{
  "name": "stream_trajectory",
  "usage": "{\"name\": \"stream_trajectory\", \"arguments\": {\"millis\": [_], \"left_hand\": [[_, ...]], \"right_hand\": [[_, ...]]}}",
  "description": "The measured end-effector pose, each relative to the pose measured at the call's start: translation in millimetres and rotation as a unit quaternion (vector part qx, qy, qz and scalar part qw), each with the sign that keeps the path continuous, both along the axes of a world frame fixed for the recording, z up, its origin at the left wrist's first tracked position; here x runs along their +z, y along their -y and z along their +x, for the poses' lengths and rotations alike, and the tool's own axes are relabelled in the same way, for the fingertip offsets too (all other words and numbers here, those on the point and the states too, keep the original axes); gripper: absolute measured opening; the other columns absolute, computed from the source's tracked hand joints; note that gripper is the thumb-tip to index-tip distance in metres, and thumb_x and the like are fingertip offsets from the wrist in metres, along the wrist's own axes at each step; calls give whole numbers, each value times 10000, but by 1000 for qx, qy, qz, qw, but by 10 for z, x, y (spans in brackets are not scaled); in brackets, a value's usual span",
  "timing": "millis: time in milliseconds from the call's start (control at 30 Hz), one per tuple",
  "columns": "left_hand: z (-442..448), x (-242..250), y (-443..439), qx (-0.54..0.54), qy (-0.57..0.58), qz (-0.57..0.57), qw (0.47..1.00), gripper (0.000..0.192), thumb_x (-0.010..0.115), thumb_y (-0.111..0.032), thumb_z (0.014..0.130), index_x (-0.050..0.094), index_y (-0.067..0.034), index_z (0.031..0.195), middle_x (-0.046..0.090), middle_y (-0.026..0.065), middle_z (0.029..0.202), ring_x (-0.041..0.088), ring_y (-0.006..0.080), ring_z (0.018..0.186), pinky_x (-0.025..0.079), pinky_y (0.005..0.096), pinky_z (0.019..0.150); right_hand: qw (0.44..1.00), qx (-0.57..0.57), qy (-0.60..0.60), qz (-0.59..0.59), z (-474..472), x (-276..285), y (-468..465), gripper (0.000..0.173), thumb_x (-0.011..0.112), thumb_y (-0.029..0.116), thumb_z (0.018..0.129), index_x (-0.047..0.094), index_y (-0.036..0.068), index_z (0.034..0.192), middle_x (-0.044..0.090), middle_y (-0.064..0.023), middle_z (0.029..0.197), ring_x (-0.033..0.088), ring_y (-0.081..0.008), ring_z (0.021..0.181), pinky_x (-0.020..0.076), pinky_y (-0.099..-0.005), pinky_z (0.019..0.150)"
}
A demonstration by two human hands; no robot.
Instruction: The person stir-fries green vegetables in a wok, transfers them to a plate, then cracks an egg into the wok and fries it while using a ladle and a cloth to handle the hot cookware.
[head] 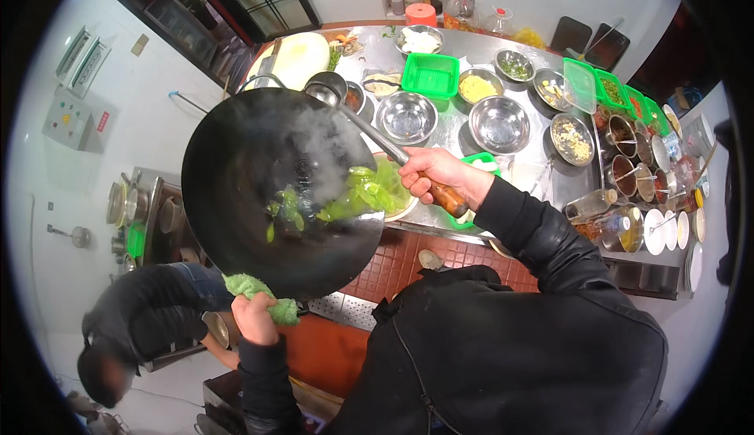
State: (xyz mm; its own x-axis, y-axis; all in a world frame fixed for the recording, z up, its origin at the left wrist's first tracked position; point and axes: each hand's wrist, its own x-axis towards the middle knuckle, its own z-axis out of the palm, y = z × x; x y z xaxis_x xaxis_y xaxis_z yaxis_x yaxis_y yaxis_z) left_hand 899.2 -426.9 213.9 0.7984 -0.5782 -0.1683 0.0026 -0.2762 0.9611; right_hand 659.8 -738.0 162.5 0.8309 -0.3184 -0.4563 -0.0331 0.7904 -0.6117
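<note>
A large black wok (235,170) is tilted towards the right, steam rising from it. My left hand (257,317) grips its edge or handle through a folded green cloth (253,293). In my right hand (436,172) is the wooden-ended handle of a long metal ladle (325,88), whose bowl is over the wok's far rim. Glossy green vegetable slices (368,190) lie from inside the wok across its right rim to a pale round dish (400,217), partly hidden by the wok and my hand. A few slices (288,208) are further in on the wok's surface.
The steel counter (453,122) bears empty metal bowls (406,118), a green basket (431,75), bowls of chopped ingredients (572,139) and a round cutting board (300,58). Seasoning pots (623,131) and bottles (592,204) stand at right. Another person (147,305) bends at lower left.
</note>
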Motion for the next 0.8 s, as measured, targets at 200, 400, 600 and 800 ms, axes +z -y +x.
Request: {"name": "stream_trajectory", "arguments": {"millis": [200,400,600,800], "left_hand": [[-324,261,243,-25,126,87,988,51,524,-22,650,543,22,632,555,49,611,526,143,555,429,285,542],[-664,353,390,-43,261,78,961,76,511,-26,645,558,33,652,558,59,586,519,136,541,438,288,537],[-824,488,508,-84,341,139,926,118,522,-30,652,592,37,719,597,173,635,600,296,573,488,348,600],[-962,410,595,-81,436,101,891,116,504,-23,647,581,27,719,596,172,646,608,327,597,487,357,602]], "right_hand": [[996,6,53,67,-22,20,129,292,490,58,909,457,144,1187,390,48,682,355,-20,476,291,-201,417],[993,-17,88,78,-258,77,76,431,458,83,902,439,161,1325,326,65,664,292,-11,463,238,-189,423],[990,-15,116,77,-343,-2,170,401,466,78,908,440,159,1300,387,45,693,331,-36,496,318,-225,466],[980,-14,153,127,-373,-74,221,451,445,76,908,422,172,1348,373,50,681,326,-37,491,324,-218,467]]}}
